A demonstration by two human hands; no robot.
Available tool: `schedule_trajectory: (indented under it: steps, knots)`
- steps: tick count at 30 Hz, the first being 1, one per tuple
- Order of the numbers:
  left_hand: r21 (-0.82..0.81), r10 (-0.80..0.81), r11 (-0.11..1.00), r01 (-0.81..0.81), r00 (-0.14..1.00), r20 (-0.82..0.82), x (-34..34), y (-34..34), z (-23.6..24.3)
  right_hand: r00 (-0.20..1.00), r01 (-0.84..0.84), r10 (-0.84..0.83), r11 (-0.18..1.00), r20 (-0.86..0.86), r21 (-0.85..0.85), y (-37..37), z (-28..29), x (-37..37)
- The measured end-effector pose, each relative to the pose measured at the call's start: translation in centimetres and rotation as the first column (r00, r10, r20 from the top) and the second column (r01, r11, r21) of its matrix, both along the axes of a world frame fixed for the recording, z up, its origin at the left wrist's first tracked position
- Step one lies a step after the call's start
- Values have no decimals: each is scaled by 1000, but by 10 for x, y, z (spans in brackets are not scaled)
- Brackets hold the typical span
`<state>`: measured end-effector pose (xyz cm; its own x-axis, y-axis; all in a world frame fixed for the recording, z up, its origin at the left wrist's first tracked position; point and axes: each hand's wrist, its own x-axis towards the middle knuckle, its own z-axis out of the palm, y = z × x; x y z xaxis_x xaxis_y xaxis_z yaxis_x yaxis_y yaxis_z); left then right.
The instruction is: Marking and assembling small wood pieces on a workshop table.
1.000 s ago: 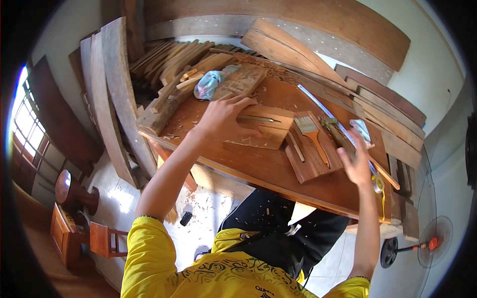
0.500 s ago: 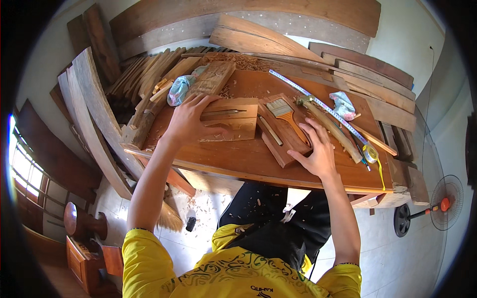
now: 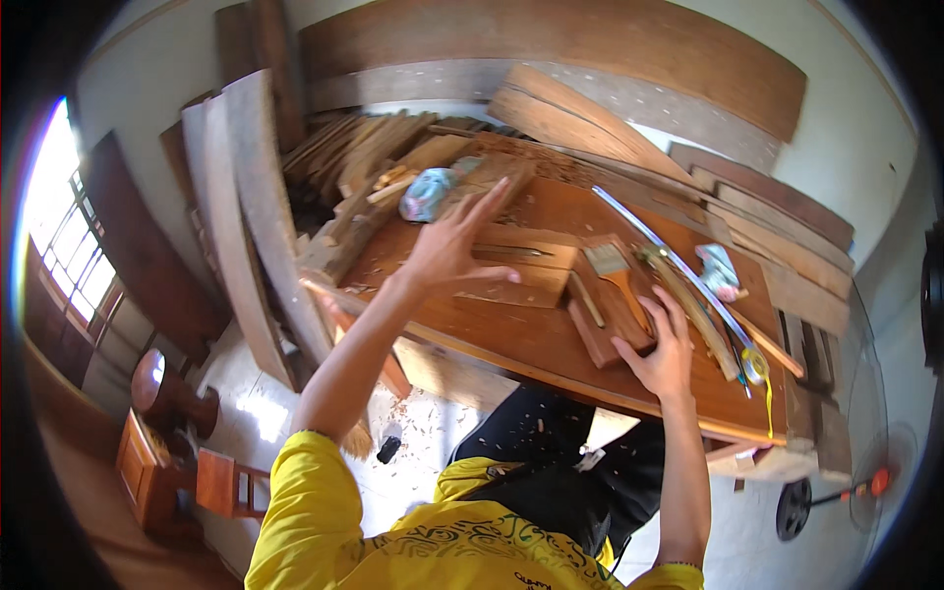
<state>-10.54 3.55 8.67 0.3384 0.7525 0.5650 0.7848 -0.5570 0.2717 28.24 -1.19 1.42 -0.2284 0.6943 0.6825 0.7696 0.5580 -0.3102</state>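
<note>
A small dark wooden block (image 3: 612, 317) lies near the middle of the brown work table (image 3: 511, 339), its long axis running from the near edge away toward the far right. The right hand (image 3: 661, 346) rests on the block's near right end, fingers spread and curled loosely over it, thumb toward the block's near corner; it grips nothing closed. A paintbrush (image 3: 618, 276) lies on the block just beyond the fingertips, bristles pointing away. The left hand (image 3: 454, 249) is held above a flat carved wooden panel (image 3: 516, 264), fingers splayed wide, holding nothing; whether the palm touches the panel cannot be told. The block thus lies to the right of the left hand, and the right hand is the nearer. A long metal ruler (image 3: 678, 264) runs diagonally just beyond the brush, a crumpled cloth (image 3: 427, 194) sits at the far left corner, and planks (image 3: 246, 206) lean about the table.
</note>
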Motion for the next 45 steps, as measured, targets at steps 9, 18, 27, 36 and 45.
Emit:
schedule_trajectory:
  steps: [9, 18, 27, 36, 45]
  knots:
    - [-103, -41, 993, 64, 975, 216, -16, 0, -15, 1000, -25, 25, 999, 10, -35, 4, -4, 0]
    - [34, -32, 999, 25, 970, 241, -52, -3, -31, 1000, -15, 16, 998, 25, -58, 5, -5, 2]
    - [-92, 319, 943, -319, 792, 520, -262, 26, -41, 1000, -20, 21, 999, 14, -42, 7, -6, 2]
    - [-411, 565, 758, -507, 825, 24, -284, 16, -35, 1000, -12, 12, 999, 6, -45, 7, -6, 2]
    - [-403, 524, 795, -453, 848, 80, -266, 37, -39, 1000, -8, 8, 999, 7, -42, 6, -5, 1]
